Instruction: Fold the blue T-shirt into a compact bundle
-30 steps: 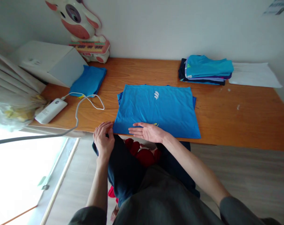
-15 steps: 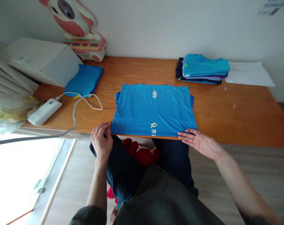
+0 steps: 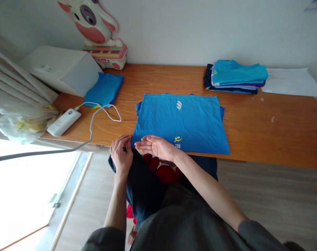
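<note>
Wooden desk (image 3: 252,136) — blue shirt (image 3: 180,122) mid-smoothing, left hand (image 3: 121,155) pinching its near-left corner, right hand (image 3: 155,146) flat, open — folding seems next.

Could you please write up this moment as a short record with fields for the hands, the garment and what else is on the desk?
left hand: at the near left corner of the blue shirt, fingers curled at its edge
right hand: flat, palm down, on the shirt's near left part
shirt: spread flat on the wooden desk, white logo facing up
back right: stack of folded clothes, white paper beside it
back left: folded blue cloth, white box, cow-shaped toy
left edge: white device with cable
</note>
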`<action>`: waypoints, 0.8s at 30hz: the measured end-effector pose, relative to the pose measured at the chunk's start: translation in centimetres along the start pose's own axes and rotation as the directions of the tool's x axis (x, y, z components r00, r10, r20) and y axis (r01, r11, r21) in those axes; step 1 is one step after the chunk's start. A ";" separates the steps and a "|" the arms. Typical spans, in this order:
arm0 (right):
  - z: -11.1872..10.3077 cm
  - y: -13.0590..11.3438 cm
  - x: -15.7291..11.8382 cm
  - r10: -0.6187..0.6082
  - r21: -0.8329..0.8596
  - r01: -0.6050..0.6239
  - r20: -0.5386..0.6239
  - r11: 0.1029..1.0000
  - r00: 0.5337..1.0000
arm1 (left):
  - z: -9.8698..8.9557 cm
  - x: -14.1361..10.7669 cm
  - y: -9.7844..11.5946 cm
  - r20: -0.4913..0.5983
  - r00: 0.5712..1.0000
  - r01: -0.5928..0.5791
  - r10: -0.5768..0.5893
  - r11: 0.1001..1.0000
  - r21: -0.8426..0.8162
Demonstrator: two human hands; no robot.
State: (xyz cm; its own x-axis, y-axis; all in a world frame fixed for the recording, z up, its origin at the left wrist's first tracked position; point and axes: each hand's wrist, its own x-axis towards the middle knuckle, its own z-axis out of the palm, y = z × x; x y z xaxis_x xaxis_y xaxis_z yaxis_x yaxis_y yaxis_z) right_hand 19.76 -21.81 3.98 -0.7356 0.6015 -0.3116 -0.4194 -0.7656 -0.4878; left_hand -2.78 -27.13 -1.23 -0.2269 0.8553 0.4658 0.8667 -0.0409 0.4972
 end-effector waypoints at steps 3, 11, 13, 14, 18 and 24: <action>-0.4 0.1 2.8 0.057 -0.022 -0.059 -0.063 0.998 0.996 | 0.0 0.0 -0.1 0.003 1.000 -0.004 0.004 1.000 -0.002; -6.9 -3.9 -9.8 -0.069 -0.119 0.053 -0.133 0.992 0.989 | 0.1 -0.2 -0.1 -0.015 1.000 0.001 -0.002 0.999 -0.049; -9.0 -5.1 -14.7 -0.127 -0.164 0.088 -0.251 0.983 0.960 | 0.1 -0.2 -0.1 -0.013 1.000 0.006 -0.006 0.998 -0.055; -10.0 -5.6 -17.0 -0.155 -0.189 0.100 -0.309 0.977 0.938 | 0.1 -0.2 -0.1 -0.007 1.000 0.009 -0.009 0.999 -0.053; -13.8 -7.1 -25.1 -0.279 -0.299 0.144 -0.477 0.943 0.834 | 0.1 -0.3 -0.2 0.014 1.000 0.012 -0.011 0.998 -0.067; -17.2 -6.5 -30.9 -0.500 -0.560 0.144 -0.558 0.816 0.662 | 0.1 -0.3 -0.7 -0.038 0.999 0.026 -0.029 0.997 -0.079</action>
State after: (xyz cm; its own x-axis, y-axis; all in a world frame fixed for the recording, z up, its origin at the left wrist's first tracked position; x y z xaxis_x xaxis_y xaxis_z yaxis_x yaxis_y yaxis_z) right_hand 54.38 -31.55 2.74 0.0199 0.9085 -0.4173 -0.1497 -0.4100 -0.8997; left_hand -3.24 -27.35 -1.75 -0.2689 0.8360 0.4783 0.8227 -0.0589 0.5654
